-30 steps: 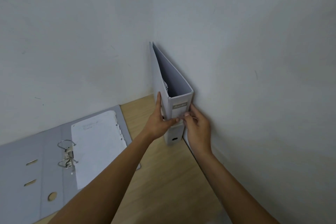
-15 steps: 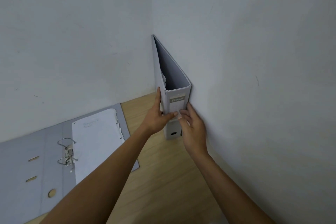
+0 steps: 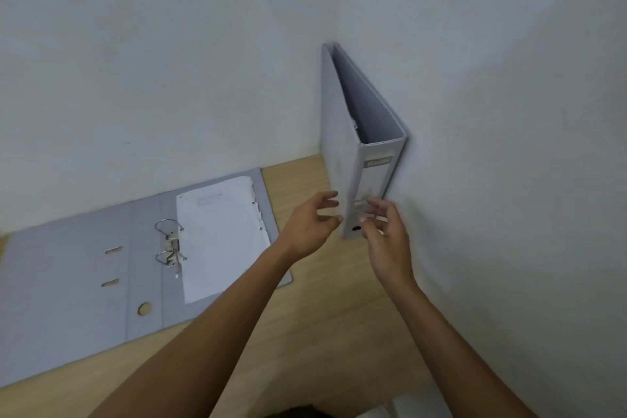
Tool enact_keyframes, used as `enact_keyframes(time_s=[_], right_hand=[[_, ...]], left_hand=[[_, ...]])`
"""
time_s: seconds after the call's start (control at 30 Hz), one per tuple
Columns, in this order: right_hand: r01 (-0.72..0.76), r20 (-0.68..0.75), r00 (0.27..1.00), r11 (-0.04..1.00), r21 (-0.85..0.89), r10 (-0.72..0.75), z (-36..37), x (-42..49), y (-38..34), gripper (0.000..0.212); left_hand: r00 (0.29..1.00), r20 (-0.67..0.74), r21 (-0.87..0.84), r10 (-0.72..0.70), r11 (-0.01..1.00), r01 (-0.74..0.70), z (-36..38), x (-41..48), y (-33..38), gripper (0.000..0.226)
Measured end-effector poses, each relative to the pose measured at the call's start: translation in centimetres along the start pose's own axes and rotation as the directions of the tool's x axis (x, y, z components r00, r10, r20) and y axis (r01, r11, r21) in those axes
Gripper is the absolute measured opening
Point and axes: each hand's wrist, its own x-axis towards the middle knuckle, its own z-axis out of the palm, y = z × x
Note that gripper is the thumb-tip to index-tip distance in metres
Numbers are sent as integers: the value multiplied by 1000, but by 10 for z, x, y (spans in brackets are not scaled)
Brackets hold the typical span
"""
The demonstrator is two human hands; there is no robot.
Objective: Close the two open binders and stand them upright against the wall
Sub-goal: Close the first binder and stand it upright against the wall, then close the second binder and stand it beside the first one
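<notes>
A closed grey binder (image 3: 342,153) stands upright in the corner, its right cover against the right wall and its labelled spine facing me. My left hand (image 3: 310,226) hovers just left of the spine, fingers spread, holding nothing. My right hand (image 3: 385,234) hovers at the spine's lower right, also with fingers apart and off the binder. A second grey binder (image 3: 78,275) lies open flat on the wooden table at the left, metal rings (image 3: 169,243) up, with white punched paper (image 3: 220,234) on its right cover.
The wooden table (image 3: 325,299) meets the white back wall (image 3: 169,61) and the white right wall (image 3: 509,146) in a corner. Something pale and blurred (image 3: 407,409) shows at the bottom edge.
Both hands have let go of the standing binder and pulled slightly back towards me, fingers opening. The binder stays upright against the right wall. The camera view has shifted.
</notes>
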Motion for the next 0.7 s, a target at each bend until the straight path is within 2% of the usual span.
enact_keyframes(time_s=[0.17, 0.33, 0.5, 0.7], right_hand=[[-28, 105, 994, 998, -62, 34, 54, -22, 3, 31], [-49, 233, 969, 991, -127, 77, 127, -55, 3, 28], [-67, 387, 912, 978, -197, 140, 218, -91, 4, 28], [-40, 550, 806, 946, -322, 221, 321, -128, 10, 31]], left_hand=[[995, 9, -51, -97, 994, 97, -49, -51, -51, 42], [973, -62, -113, -224, 970, 216, -112, -103, -111, 38], [926, -167, -179, -339, 934, 310, -185, -153, -166, 35], [852, -266, -249, -450, 887, 390, -257, -220, -229, 34]])
